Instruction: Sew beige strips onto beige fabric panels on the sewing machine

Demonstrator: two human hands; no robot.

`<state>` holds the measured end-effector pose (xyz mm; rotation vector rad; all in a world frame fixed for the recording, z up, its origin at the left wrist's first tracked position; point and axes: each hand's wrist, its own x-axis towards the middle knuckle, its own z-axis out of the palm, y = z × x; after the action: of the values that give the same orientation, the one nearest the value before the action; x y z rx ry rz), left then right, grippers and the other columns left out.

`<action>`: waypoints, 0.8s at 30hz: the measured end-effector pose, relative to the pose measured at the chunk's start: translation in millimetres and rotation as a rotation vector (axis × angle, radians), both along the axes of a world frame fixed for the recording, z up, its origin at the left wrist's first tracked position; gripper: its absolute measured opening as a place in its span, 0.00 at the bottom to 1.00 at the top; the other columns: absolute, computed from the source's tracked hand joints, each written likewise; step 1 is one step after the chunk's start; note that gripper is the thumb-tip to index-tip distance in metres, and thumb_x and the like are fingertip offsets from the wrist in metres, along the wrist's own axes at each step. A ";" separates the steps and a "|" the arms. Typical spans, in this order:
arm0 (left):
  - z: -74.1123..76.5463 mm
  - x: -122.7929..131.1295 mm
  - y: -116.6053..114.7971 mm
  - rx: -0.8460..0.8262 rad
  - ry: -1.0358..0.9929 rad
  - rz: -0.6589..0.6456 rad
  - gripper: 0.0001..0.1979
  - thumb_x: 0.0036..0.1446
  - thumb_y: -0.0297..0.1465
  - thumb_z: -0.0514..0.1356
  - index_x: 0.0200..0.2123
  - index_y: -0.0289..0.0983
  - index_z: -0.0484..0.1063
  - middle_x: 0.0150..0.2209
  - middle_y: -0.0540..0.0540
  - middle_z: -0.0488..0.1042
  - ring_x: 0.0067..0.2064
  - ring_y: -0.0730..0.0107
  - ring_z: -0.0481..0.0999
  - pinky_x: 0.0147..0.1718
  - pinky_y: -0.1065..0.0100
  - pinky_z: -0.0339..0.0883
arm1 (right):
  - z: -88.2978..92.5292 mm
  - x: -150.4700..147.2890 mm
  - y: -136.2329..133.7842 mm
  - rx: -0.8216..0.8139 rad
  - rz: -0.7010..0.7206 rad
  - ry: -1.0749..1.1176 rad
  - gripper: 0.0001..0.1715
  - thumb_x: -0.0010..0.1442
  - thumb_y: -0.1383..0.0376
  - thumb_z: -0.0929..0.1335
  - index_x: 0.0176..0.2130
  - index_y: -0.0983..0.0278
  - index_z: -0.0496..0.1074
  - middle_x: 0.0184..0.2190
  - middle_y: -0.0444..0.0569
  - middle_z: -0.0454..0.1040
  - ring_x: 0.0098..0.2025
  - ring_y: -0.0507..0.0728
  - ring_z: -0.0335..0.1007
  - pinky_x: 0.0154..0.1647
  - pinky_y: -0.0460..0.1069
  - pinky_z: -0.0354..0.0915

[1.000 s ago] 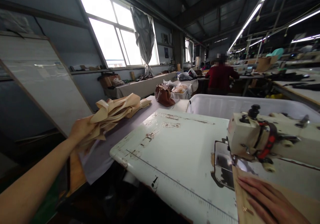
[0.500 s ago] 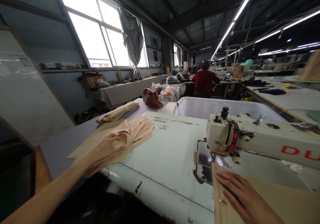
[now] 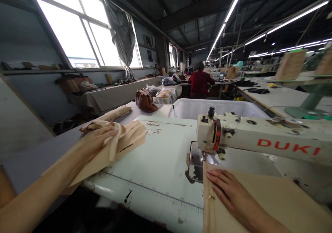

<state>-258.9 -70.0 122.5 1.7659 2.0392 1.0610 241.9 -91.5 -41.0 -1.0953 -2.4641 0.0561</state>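
Here's the right hand, laid flat, fingers stretched and close together, pressing the beige cloth down without pinching it. A small metal zip pull sits just beside those fingers, and the cloth's far corner runs up to the needle end of the sewing machine; whether it lies under the foot is too small to tell. That machine blocks the way straight ahead.

Over to the left hand: fingers bent over a heap of beige pieces, thumb hidden, so I can't tell how firmly it grips. The heap straddles the pale green table and the side table. Just behind it, a second beige bundle; farther back, a brown handbag. A white bin stands behind the machine, and beyond, a person in dark red.
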 end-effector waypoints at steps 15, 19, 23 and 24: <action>-134.5 216.2 3.4 0.029 0.303 -0.706 0.15 0.65 0.43 0.52 0.42 0.46 0.76 0.49 0.42 0.74 0.53 0.50 0.73 0.56 0.49 0.67 | 20.7 -9.7 -19.6 -0.112 -0.047 0.039 0.24 0.71 0.62 0.61 0.62 0.65 0.67 0.63 0.50 0.67 0.66 0.58 0.58 0.70 0.57 0.53; -137.0 220.4 26.6 0.083 0.364 -0.591 0.29 0.55 0.50 0.62 0.55 0.40 0.68 0.62 0.34 0.62 0.63 0.35 0.61 0.62 0.37 0.53 | 22.7 -9.0 -19.7 -0.105 -0.036 0.050 0.23 0.69 0.65 0.63 0.61 0.63 0.68 0.61 0.50 0.68 0.65 0.58 0.59 0.70 0.57 0.54; -128.7 218.2 70.9 0.074 0.394 -0.617 0.25 0.64 0.51 0.53 0.53 0.39 0.69 0.59 0.38 0.67 0.56 0.49 0.72 0.59 0.51 0.62 | 22.6 -9.0 -18.9 -0.090 -0.030 0.060 0.19 0.69 0.65 0.63 0.57 0.63 0.71 0.59 0.51 0.70 0.64 0.59 0.60 0.69 0.58 0.56; -127.9 217.5 83.6 0.078 0.401 -0.617 0.25 0.67 0.50 0.50 0.55 0.38 0.68 0.60 0.38 0.67 0.58 0.49 0.71 0.61 0.52 0.60 | 22.6 -9.2 -18.9 -0.089 -0.031 0.061 0.19 0.69 0.65 0.62 0.56 0.63 0.71 0.59 0.51 0.70 0.63 0.60 0.61 0.69 0.58 0.56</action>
<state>-41.4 13.6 -5.4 2.5692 1.4470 0.6360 232.7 -110.5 -18.4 -1.1507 -2.4101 0.1887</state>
